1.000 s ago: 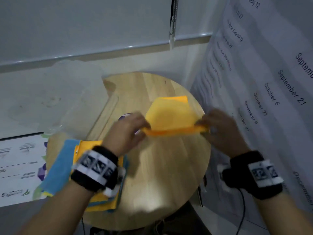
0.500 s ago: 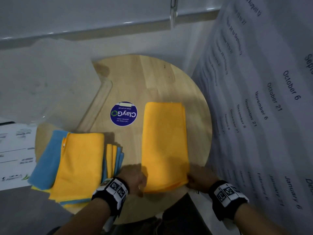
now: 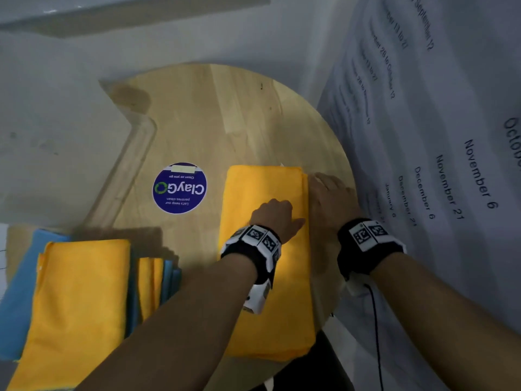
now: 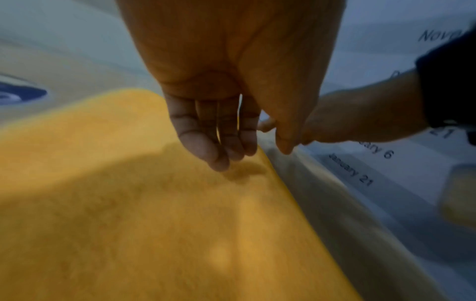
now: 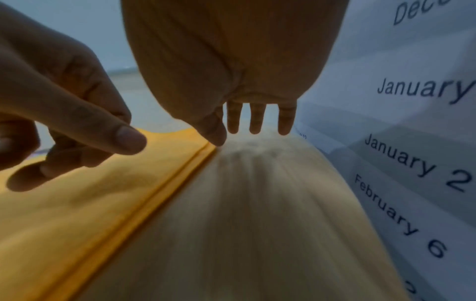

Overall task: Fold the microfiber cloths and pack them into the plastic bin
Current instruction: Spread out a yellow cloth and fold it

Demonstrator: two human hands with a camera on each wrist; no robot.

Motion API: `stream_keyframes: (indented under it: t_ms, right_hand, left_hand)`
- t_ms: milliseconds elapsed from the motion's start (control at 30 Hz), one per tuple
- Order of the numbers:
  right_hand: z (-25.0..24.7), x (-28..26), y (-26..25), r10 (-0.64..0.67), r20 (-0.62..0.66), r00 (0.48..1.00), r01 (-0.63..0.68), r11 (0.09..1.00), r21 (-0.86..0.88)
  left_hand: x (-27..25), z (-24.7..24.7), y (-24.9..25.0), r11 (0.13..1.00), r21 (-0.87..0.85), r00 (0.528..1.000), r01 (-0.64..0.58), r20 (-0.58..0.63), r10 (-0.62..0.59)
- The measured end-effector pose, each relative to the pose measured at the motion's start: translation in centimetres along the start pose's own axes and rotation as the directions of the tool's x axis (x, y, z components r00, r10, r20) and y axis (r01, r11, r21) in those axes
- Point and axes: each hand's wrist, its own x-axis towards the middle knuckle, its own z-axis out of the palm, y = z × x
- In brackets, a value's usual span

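Note:
An orange microfiber cloth (image 3: 262, 306), folded into a long rectangle, lies flat on the right half of the round wooden table (image 3: 211, 108). My left hand (image 3: 275, 215) hovers over the cloth's middle near its right edge, fingers (image 4: 219, 158) hanging loosely just above the fabric (image 4: 128, 203) and holding nothing. My right hand (image 3: 324, 190) is beside the cloth's far right corner. Its fingers (image 5: 255, 130) are straight and point down at the wood, with the thumb at the layered cloth edge (image 5: 180, 173). The clear plastic bin (image 3: 132, 165) stands at the back left, hard to make out.
A stack of cloths (image 3: 79, 292), orange on top with blue ones (image 3: 17, 292) beneath, sits at the table's near left. A round blue ClayGo sticker (image 3: 180, 188) marks the table's middle. A printed calendar sheet (image 3: 423, 165) hangs close along the right.
The cloth, held up between both hands a second ago, now lies flat. Both hands have let go of its near edge and moved forward along its right side.

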Motion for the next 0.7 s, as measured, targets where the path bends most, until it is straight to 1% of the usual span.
stream_keyframes:
  t_ms: [67,100,233,300,367,467,600,700]
  right_hand:
    - [0.6,0.7,0.8,-0.020,0.073,0.997,0.025,0.997,-0.075]
    - [0.9,0.9,1.1,-0.028,0.079,0.997,0.035,0.996,-0.087]
    - [1.8,1.2,1.6,-0.045,-0.003,0.999,0.044,0.992,-0.119]
    - [1.8,1.3,1.6,-0.049,-0.018,0.999,0.046,0.989,-0.142]
    - [1.5,1.3,1.4,-0.041,-0.029,0.999,0.037,0.991,-0.129]
    - [0.9,1.4,1.0,-0.034,-0.015,0.999,0.032,0.994,-0.102]
    - [0.9,1.5,1.0,-0.026,-0.019,0.999,0.024,0.994,-0.103]
    - [1.0,1.6,1.0,-0.010,-0.026,1.000,0.008,0.997,-0.079]
  left_hand:
    - [0.6,1.2,1.2,0.999,-0.005,0.999,0.038,0.019,-0.038]
    - [0.7,1.6,1.6,0.998,-0.004,0.998,0.056,0.022,-0.056]
    - [1.0,2.3,2.2,0.995,-0.048,0.996,0.088,-0.003,-0.088]
    - [0.9,2.4,2.3,0.995,-0.053,0.996,0.082,-0.017,-0.083]
    - [0.8,2.1,2.4,0.996,-0.052,0.997,0.075,-0.024,-0.076]
    - [0.7,2.1,2.5,0.998,-0.043,0.998,0.036,-0.043,-0.038]
    - [0.0,2.5,2.4,0.997,-0.023,0.993,-0.072,-0.092,0.070]
    - [-0.2,2.9,2.2,0.995,-0.030,0.990,-0.100,-0.100,0.097]
